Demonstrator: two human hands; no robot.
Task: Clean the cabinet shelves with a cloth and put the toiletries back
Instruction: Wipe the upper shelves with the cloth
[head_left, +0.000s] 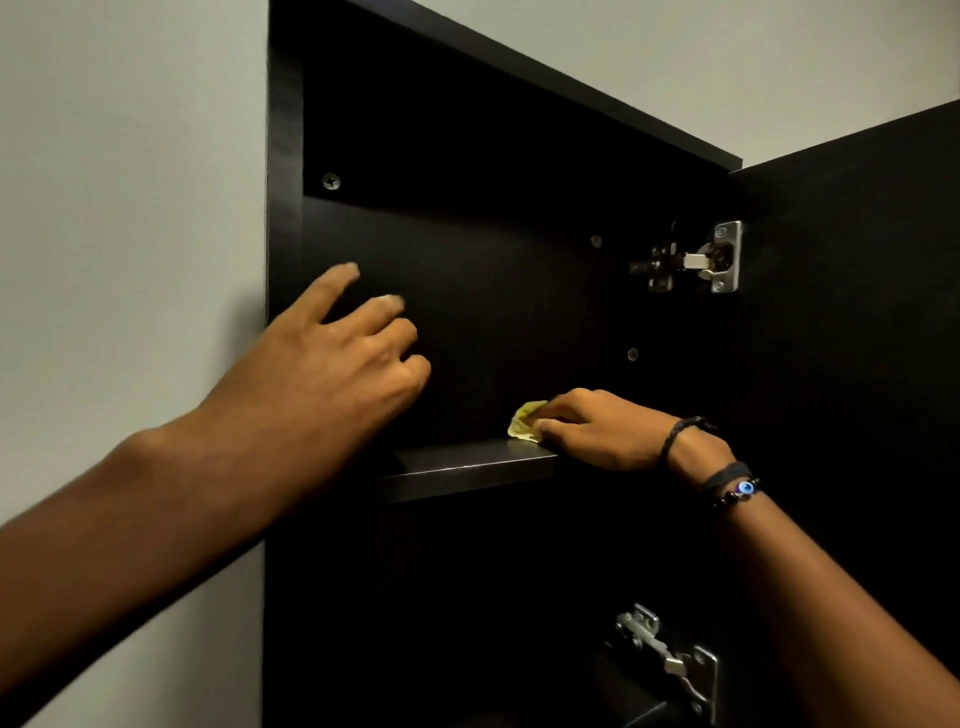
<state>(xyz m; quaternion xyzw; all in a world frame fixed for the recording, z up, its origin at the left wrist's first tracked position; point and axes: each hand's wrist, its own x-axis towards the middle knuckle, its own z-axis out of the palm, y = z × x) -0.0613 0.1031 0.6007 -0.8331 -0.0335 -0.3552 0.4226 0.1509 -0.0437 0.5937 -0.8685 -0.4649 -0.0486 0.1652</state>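
Observation:
A dark wall cabinet (284, 156) stands open in front of me. My right hand (597, 431) presses a small yellow cloth (524, 422) onto the upper shelf (467, 465), toward its right side. My left hand (337, 353) hovers inside the cabinet at the left, fingers loosely curled and apart, holding nothing. The shelf around the cloth is bare, and no toiletries are in view.
The cabinet door (857, 312) is swung open on the right, held by an upper hinge (696, 260) and a lower hinge (670, 660). A pale wall (130, 208) runs along the left of the cabinet. The compartment below the shelf is dark.

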